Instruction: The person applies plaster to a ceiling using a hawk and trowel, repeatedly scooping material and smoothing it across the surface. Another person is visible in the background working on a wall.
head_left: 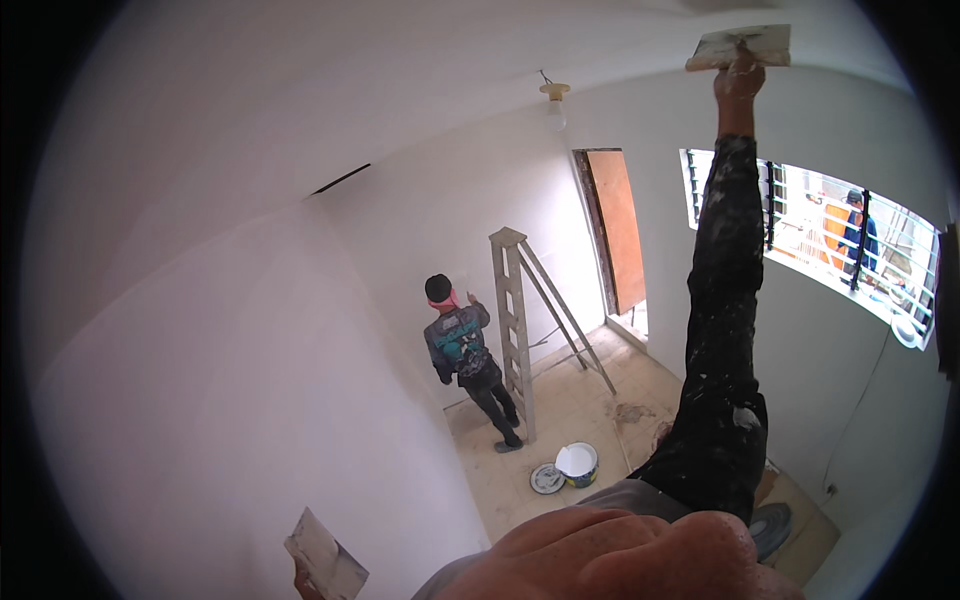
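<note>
The right hand (740, 84) grasps a wide flat blade (755, 45) up at the ceiling (610, 40); the left hand (305, 583) (partly cut off) grips a second blade (325, 556), low down. Beyond hangs a bulb (556, 113). Farther off, a stepladder (521, 330) obstructs part of the floor (575, 415), beside a co-worker (462, 345), with a bucket (582, 481) and round lid (547, 480) nearer.

The upper trowel (768, 45) is off-white with grey smears; the lower trowel (328, 556) is pale grey with dark smudges. The person's right sleeve (724, 290) is black, flecked with white. A co-worker's cap (437, 288) is black, the cloth (446, 302) beneath it pink, the jacket (460, 335) dark with a teal print. The door (614, 230) is orange-brown, the stepladder (522, 340) greyish beige, the bucket (582, 480) white inside, the floor (560, 405) beige.
</note>
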Action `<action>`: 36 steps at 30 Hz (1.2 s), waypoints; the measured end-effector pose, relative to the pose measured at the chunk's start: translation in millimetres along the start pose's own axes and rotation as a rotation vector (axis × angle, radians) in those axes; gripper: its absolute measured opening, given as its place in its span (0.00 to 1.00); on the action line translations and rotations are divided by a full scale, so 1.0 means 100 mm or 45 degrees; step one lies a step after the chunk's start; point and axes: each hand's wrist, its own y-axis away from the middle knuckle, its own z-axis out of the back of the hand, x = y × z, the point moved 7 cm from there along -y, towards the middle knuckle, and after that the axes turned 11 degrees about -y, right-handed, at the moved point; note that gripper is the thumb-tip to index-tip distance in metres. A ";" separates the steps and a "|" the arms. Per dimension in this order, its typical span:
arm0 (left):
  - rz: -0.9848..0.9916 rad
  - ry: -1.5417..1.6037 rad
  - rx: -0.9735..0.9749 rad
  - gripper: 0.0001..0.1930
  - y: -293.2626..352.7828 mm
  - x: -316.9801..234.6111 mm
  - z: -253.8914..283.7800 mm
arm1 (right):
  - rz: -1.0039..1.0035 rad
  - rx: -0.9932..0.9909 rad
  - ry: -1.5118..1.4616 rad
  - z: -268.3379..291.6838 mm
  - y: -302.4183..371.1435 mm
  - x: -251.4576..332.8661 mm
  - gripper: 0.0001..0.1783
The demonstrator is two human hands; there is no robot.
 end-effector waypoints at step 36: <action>0.238 0.340 0.693 0.29 -0.01 0.60 -2.72 | -0.808 1.555 -1.125 -1.11 3.03 4.35 0.33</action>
